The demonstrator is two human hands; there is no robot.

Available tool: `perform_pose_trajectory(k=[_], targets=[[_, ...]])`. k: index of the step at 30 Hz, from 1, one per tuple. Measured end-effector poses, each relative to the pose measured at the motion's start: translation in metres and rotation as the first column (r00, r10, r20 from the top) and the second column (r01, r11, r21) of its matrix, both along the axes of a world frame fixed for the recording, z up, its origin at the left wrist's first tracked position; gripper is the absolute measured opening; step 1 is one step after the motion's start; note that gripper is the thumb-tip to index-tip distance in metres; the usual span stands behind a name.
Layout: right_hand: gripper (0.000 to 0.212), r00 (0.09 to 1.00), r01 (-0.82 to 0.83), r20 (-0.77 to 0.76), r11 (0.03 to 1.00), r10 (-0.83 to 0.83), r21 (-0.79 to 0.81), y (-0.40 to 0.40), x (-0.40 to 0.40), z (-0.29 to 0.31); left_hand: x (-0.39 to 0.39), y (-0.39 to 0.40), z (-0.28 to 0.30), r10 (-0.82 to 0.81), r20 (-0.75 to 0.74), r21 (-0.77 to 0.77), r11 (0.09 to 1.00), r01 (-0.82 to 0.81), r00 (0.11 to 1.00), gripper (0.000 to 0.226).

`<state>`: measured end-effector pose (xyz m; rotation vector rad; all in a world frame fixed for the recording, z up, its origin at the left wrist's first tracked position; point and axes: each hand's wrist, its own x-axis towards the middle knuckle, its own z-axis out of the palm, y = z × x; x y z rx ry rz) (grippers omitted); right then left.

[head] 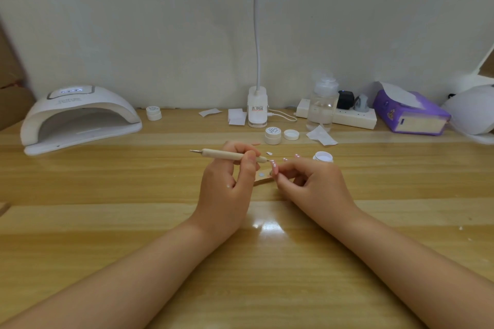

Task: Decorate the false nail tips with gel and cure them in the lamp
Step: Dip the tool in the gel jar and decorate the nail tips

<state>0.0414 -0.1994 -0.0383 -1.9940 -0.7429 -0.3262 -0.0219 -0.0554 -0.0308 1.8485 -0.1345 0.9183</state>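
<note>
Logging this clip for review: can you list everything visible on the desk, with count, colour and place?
curing lamp: 1, white, back left
desk lamp: 1, white, back centre
gel pots: 3, white; one by the curing lamp, one near the desk lamp, one open right of the hands
loose lid: 1, white, beside centre pot
clear bottle: 1, back right
power strip: 1, white, behind bottle
tissue pack: 1, purple, far right
dotting tool: 1, wooden, in left hand
nail tip: 1, pink, at right fingertips
left hand: grips dotting tool
right hand: pinches nail tip
</note>
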Motion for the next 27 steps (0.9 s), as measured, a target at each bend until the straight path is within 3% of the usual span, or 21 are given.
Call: perform_pose_trajectory(k=[27], targets=[[0.01, 1.0, -0.006, 0.012, 1.0, 0.006, -0.006, -0.0006, -0.001, 0.0007, 0.0012, -0.0021, -0.0002, -0.014, -0.053, 0.047, 0.999, 0.016, 0.998, 0.014]])
